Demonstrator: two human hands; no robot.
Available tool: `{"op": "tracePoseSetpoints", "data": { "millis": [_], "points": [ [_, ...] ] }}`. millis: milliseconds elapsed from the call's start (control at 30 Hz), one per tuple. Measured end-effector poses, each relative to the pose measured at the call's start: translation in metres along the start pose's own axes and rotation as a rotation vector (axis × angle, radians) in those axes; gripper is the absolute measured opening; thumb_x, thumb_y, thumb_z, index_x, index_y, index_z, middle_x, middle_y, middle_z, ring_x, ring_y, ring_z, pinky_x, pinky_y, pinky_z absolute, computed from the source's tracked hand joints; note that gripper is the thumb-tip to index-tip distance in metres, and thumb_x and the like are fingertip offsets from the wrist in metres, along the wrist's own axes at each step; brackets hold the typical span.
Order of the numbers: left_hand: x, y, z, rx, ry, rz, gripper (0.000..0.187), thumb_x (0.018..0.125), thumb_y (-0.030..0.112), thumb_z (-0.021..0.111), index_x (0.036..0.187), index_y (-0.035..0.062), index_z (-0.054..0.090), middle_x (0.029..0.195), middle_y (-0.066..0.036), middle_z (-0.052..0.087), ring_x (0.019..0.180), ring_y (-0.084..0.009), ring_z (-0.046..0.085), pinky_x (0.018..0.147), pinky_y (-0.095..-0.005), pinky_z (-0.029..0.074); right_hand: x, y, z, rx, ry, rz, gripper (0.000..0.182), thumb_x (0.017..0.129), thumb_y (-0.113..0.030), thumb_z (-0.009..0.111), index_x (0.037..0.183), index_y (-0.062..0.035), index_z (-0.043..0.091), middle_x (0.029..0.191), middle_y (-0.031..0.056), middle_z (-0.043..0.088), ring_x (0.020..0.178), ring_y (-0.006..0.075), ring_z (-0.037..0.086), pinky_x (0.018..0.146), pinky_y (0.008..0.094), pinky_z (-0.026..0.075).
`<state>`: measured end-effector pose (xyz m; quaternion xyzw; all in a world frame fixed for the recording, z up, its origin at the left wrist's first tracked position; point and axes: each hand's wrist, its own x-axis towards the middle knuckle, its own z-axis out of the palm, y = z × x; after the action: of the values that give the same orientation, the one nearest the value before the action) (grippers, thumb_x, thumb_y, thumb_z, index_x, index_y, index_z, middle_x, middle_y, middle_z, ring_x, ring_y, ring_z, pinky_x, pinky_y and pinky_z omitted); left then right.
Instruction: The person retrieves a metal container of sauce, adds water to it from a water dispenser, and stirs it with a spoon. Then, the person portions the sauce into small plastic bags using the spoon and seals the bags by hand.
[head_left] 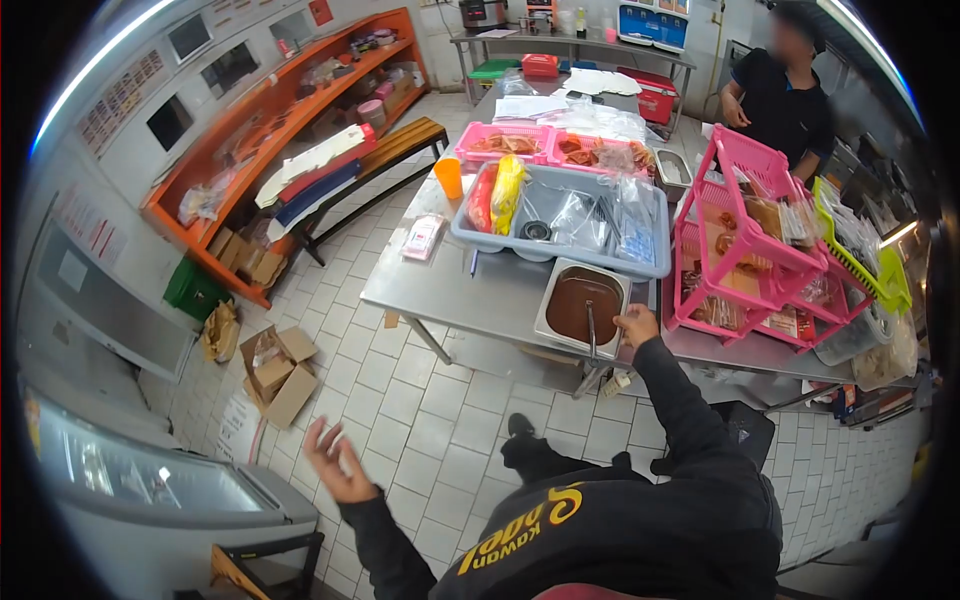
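At the front edge of the steel table (400,285) sits a rectangular steel food pan (548,322) holding smooth brown sauce (575,305). A metal utensil handle (592,325) sticks out of the sauce over the near rim. My right hand (637,325) is closed on the pan's right rim. Away from the table, my left hand (340,460) hangs in the air over the floor, fingers spread, holding nothing. Just behind the pan is a grey-blue plastic tray (490,245) with red and yellow packs, clear plastic bags and a dark round item.
Pink baskets (765,265) of packed food are stacked on the right, beside a lime-green basket (885,270). An orange cup (448,179) stands at the table's left. Another person (780,90) is behind the baskets. Open cardboard boxes (277,375) lie on the tiled floor.
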<state>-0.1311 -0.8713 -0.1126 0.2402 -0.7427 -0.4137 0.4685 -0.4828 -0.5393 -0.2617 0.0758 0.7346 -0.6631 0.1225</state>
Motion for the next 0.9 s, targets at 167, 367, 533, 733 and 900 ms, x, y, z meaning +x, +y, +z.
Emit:
{"op": "tracePoseSetpoints", "data": {
  "millis": [167,367,533,733,900],
  "points": [
    [0.052,-0.043,0.108,-0.084,-0.338,-0.125,0.039,0.078,-0.001,0.049,0.115,0.0048,0.039,0.116,-0.011,0.043,0.095,-0.0207,0.051,0.078,-0.0299,0.041,-0.001,-0.010,0.007,-0.004,-0.048,0.045,0.043,0.069,-0.014,0.069,0.099,-0.0072,0.039,0.061,0.0020,0.048,0.045,0.0104,0.045,0.035,0.0256,0.040],
    [0.100,-0.118,0.184,-0.103,-0.557,-0.217,0.039,0.077,0.003,0.054,0.113,0.0062,0.041,0.115,-0.010,0.043,0.100,-0.0213,0.047,0.079,-0.0335,0.041,0.000,-0.047,0.014,-0.197,-0.102,0.136,0.050,0.071,-0.023,0.069,0.104,-0.0067,0.035,0.080,0.0129,0.059,0.058,0.0139,0.053,0.040,0.0260,0.044],
    [0.156,-0.190,0.236,-0.011,-0.631,-0.198,0.040,0.075,0.007,0.058,0.112,0.0049,0.041,0.113,-0.011,0.044,0.102,-0.0240,0.045,0.082,-0.0372,0.039,0.011,-0.046,0.022,-0.056,-0.052,0.179,0.049,0.071,-0.023,0.069,0.103,-0.0086,0.036,0.084,0.0138,0.059,0.059,0.0143,0.053,0.040,0.0254,0.044],
    [0.241,-0.285,0.310,0.173,-0.666,0.159,0.050,0.068,0.013,0.066,0.109,-0.0033,0.042,0.109,-0.020,0.046,0.105,-0.0353,0.040,0.091,-0.0419,0.030,0.004,-0.063,0.034,-0.182,0.093,0.268,0.051,0.070,-0.028,0.071,0.103,-0.0076,0.037,0.088,0.0126,0.060,0.076,0.0171,0.058,0.050,0.0279,0.047],
    [0.291,-0.316,0.366,0.286,-0.687,0.165,0.083,0.052,0.032,0.077,0.115,-0.0043,0.037,0.115,-0.023,0.043,0.112,-0.0366,0.035,0.096,-0.0429,0.027,-0.013,-0.091,0.067,-0.663,0.591,-0.032,0.049,0.071,-0.024,0.069,0.103,-0.0024,0.039,0.102,0.0189,0.055,0.090,0.0263,0.059,0.073,0.0327,0.048]
  ]
}}
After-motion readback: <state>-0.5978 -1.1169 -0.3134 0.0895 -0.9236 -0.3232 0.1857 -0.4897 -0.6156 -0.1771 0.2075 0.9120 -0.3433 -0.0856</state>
